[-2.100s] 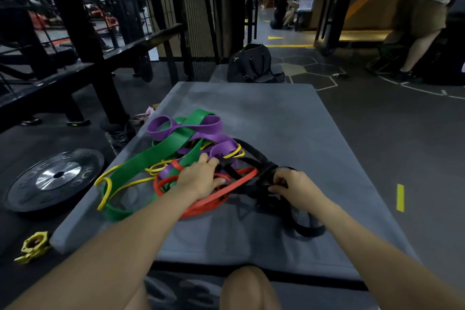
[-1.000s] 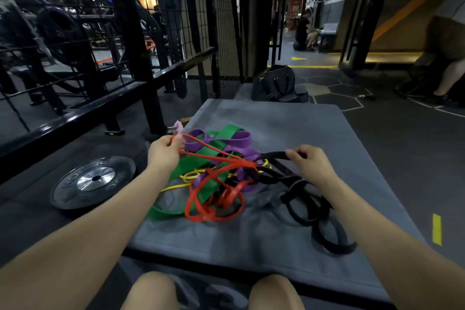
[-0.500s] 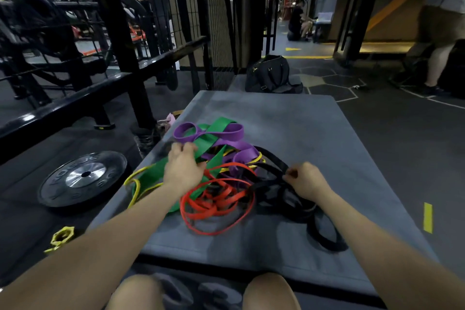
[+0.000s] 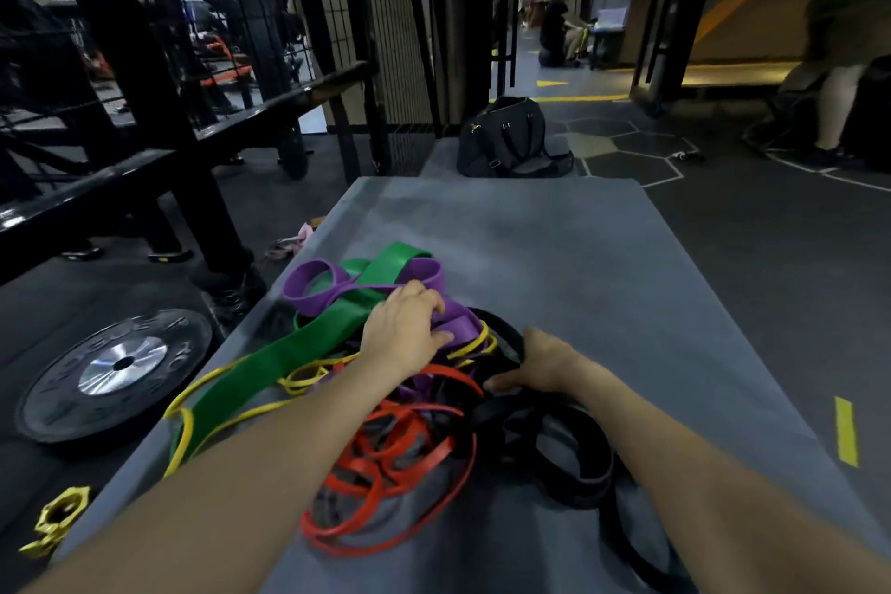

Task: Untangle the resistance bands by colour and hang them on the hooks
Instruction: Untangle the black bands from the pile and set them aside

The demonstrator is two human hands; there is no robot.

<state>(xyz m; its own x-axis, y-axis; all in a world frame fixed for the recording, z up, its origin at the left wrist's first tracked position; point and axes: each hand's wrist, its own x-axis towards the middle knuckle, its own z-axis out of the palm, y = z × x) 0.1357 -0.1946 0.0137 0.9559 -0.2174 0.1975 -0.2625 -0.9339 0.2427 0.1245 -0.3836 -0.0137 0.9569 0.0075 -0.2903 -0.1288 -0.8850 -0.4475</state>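
A tangle of resistance bands lies on a grey mat (image 4: 569,256). The wide green band (image 4: 270,364) runs left, with thin yellow bands (image 4: 193,420) around it. Purple bands (image 4: 318,285) loop at the far side. Red bands (image 4: 385,473) pile near me, and black bands (image 4: 569,453) spread to the right. My left hand (image 4: 402,328) rests over the purple band in the middle of the pile, fingers curled round it. My right hand (image 4: 540,364) grips a black band at the pile's right side. No hooks are in view.
A weight plate (image 4: 115,371) and a yellow collar (image 4: 58,516) lie on the floor to the left. A black rack (image 4: 144,111) stands at the left. A black bag (image 4: 506,140) sits beyond the mat. People stand and sit at the far right and back.
My left hand let the red band drop onto the pile and moved forward onto the purple band. My right hand stayed on the black band and shifted slightly right.
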